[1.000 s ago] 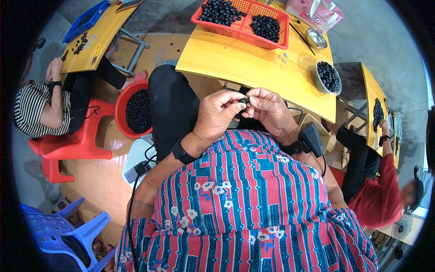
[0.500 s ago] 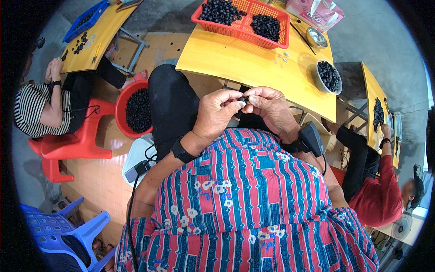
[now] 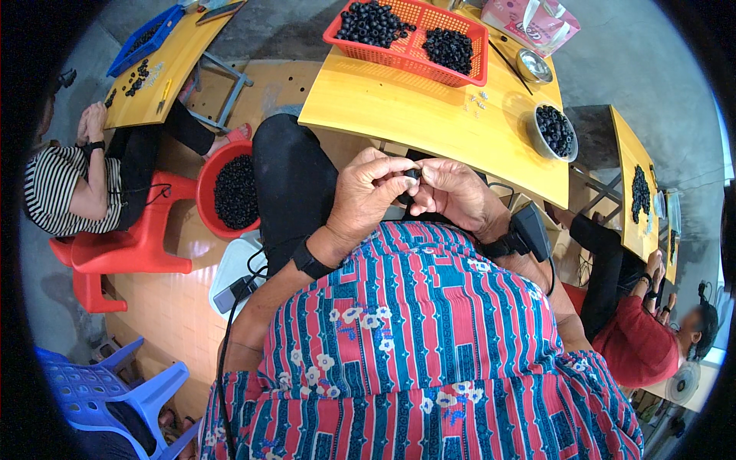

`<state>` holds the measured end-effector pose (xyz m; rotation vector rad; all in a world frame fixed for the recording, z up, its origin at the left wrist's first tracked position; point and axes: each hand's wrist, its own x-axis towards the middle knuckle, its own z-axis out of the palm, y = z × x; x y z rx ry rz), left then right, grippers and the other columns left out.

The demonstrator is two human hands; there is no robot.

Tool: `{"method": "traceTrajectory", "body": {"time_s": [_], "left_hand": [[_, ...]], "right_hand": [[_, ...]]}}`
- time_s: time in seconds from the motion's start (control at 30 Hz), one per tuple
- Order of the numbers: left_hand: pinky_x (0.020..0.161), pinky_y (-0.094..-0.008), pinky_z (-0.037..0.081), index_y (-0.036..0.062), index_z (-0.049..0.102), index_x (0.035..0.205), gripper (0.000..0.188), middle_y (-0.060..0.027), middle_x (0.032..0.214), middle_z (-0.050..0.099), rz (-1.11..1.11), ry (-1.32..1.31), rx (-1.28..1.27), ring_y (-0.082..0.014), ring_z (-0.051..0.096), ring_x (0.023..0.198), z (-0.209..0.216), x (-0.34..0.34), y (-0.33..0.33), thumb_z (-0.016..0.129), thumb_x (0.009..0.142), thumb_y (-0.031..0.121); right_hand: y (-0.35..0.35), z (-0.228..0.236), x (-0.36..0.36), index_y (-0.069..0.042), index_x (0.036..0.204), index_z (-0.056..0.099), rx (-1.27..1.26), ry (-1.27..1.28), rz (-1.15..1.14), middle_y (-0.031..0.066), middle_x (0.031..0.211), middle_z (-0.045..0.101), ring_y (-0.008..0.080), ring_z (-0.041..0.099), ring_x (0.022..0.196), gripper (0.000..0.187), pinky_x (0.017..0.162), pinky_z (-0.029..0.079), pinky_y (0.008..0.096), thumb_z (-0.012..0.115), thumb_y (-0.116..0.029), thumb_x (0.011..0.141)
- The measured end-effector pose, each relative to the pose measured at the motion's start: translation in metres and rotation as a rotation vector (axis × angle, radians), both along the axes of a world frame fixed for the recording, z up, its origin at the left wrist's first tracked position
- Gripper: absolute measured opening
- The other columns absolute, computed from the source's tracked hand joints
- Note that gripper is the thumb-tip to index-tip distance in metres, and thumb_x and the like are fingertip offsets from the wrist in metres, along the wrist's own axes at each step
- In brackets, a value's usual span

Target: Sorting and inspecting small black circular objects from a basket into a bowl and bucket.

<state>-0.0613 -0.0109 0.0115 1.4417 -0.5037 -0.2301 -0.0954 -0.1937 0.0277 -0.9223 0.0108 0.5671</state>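
In front of my torso, near the table's front edge, my left hand pinches a small black round part between thumb and fingertips. My right hand meets it from the other side, its thumb and forefinger closed at the same part. Fingers cover much of the part, so its exact kind is hidden. On the yellow table beyond sits a red plastic basket, with black parts in two heaps. A bowl of similar black parts stands at the right edge. Tiny pale pieces lie between them.
A thin black stick, a metal bowl and a pink bag are at the back right. A red tub of black parts stands left of my leg. Co-workers sit at side tables; a blue chair is lower left.
My fingers have shifted around the black part, and the right-hand fingers have curled beneath it. The co-worker at the right has drawn a hand back from the heap of parts.
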Motion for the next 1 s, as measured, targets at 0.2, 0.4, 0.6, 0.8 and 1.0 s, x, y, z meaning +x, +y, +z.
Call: {"method": "traceTrajectory", "body": {"time_s": [0.2,0.4,0.6,0.8,1.0], "left_hand": [[0.066,-0.0211,0.044,0.0048,0.067,0.102,0.022,-0.0008,0.081,0.053,-0.024,-0.002,0.009,-0.0081,0.051,0.073,-0.003,0.001,-0.002,0.067,0.079,0.006],[0.063,-0.0174,0.043,-0.0012,0.049,0.125,0.043,-0.0032,0.089,0.057,-0.213,0.271,-0.13,-0.0059,0.05,0.072,-0.006,-0.001,-0.005,0.062,0.087,0.013],[0.056,-0.0161,0.04,-0.0024,0.046,0.127,0.046,-0.0006,0.089,0.055,-0.294,0.273,-0.067,-0.0036,0.046,0.066,0.002,-0.002,-0.006,0.059,0.09,0.02],[0.054,-0.0164,0.038,-0.0002,0.049,0.124,0.039,0.0016,0.082,0.053,-0.264,0.197,-0.048,-0.0028,0.043,0.063,0.003,-0.003,-0.006,0.056,0.091,0.02],[0.053,-0.0165,0.037,-0.0009,0.052,0.12,0.034,0.0025,0.077,0.052,-0.234,0.113,0.002,-0.0025,0.042,0.06,0.004,-0.005,-0.006,0.054,0.091,0.017]], "right_hand": [[0.005,0.005,-0.005,-0.001,0.104,0.055,-0.086,-0.027,-0.071,-0.0016,0.079,0.052,0.0068,0.047,0.064,0.024,0.069,0.048,0.0258,0.05,-0.022,0.094],[0.009,0.002,-0.005,-0.002,0.108,0.053,-0.316,-0.222,-0.045,0.0028,0.096,0.056,0.0082,0.051,0.075,0.029,0.068,0.045,0.0226,0.049,-0.026,0.094],[0.016,0.006,-0.009,-0.001,0.103,0.054,-0.585,-0.429,-0.103,0.002,0.082,0.057,0.0081,0.052,0.069,0.019,0.063,0.045,0.0224,0.044,-0.013,0.093],[0.013,0.001,-0.01,-0.001,0.105,0.053,-0.637,-0.449,-0.096,0.0017,0.088,0.055,0.0074,0.051,0.072,0.022,0.065,0.044,0.0212,0.047,-0.019,0.094],[0.016,0.007,-0.012,-0.001,0.105,0.052,-0.621,-0.418,-0.089,0.0022,0.088,0.055,0.0083,0.051,0.073,0.021,0.065,0.045,0.0218,0.047,-0.018,0.093]]}}
